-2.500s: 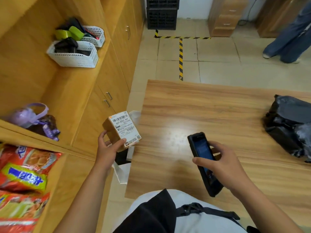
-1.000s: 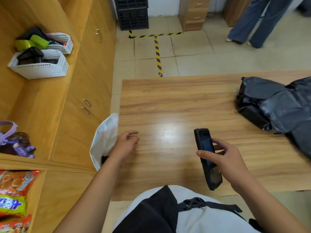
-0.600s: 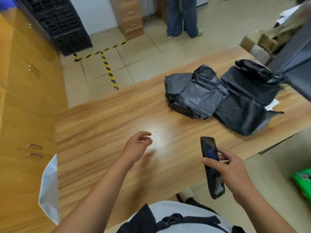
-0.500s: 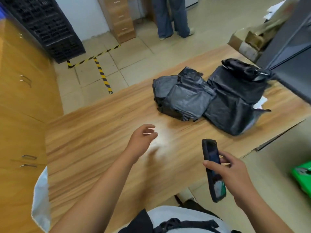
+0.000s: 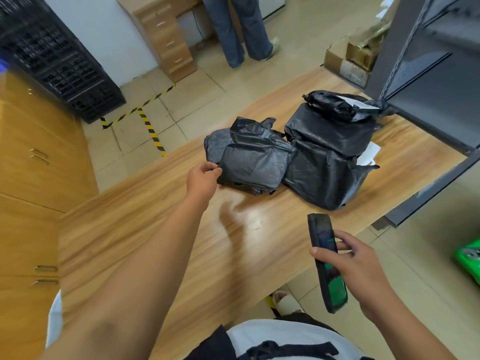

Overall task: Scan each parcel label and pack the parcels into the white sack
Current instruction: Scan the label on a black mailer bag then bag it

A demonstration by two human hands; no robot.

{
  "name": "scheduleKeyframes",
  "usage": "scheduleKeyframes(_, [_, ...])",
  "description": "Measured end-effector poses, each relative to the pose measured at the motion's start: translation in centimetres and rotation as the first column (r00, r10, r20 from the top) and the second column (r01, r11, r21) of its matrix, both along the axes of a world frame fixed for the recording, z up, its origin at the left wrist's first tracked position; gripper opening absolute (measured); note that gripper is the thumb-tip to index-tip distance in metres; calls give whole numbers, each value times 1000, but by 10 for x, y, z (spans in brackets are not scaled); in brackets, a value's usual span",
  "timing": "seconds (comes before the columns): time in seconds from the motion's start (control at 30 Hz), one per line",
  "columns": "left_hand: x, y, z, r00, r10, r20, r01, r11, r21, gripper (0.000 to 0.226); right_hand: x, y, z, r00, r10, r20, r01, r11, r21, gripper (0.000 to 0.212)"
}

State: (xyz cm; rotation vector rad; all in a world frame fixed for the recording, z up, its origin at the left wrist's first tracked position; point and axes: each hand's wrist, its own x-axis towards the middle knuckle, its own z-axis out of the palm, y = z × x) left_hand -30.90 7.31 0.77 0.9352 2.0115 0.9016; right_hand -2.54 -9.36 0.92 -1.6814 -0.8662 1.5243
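Left hand (image 5: 202, 179) pinching corner of nearest black poly parcel (image 5: 253, 166); label hidden. Right hand (image 5: 359, 266) wrapped round handheld scanner (image 5: 327, 263). White sack (image 5: 55, 318) edge only, behind left forearm.

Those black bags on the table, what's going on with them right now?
A person is working through a pile of parcels on a wooden table. The left hand is pinching the edge of the nearest grey-black parcel, seemingly to take it. The right hand holds a handheld scanner upright, not yet aimed at any label. A larger black parcel sits beside the first, with a small black parcel on top. The white sack peeks out at the table's left edge.
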Motion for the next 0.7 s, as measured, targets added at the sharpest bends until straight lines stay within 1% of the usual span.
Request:
scheduleKeyframes(0.1, [2, -20, 2, 1000, -14, -2, 14, 1000, 20, 5, 3, 0, 0, 1000, 27, -8, -27, 1000, 17, 36])
scheduleKeyframes(0.27, [-2, -69, 16, 999, -43, 25, 41, 996, 80, 7, 0, 8, -3, 995, 97, 11, -98, 994, 42, 39])
scheduleKeyframes(0.37, [-19, -103, 16, 999, -36, 28, 34, 996, 78, 12, -7, 15, -2, 985, 170, 24, -171, 984, 51, 41])
scheduleKeyframes(0.43, [-36, -125, 14, 1000, 1, 19, -2, 998, 58, 13, -13, 19, 0, 975, 221, 19, -222, 974, 54, 51])
scheduleKeyframes(0.5, [-58, -144, 13, 998, 47, -41, -46, 999, 25, 11, -22, 23, 1, 963, 270, 19, -270, 961, 60, 68])
scheduleKeyframes(0.53, [-70, -153, 14, 995, 70, -78, -70, 997, 13, 11, -27, 25, 3, 956, 292, 23, -293, 954, 64, 68])
scheduleKeyframes(0.63, [-103, -176, 22, 969, 180, -172, -172, 983, 59, 17, -42, 28, 8, 929, 369, 21, -370, 925, 91, 46])
scheduleKeyframes(0.7, [-119, -187, 30, 937, 238, -256, -215, 970, 115, 14, -52, 30, 9, 907, 421, 26, -422, 902, 95, 40])
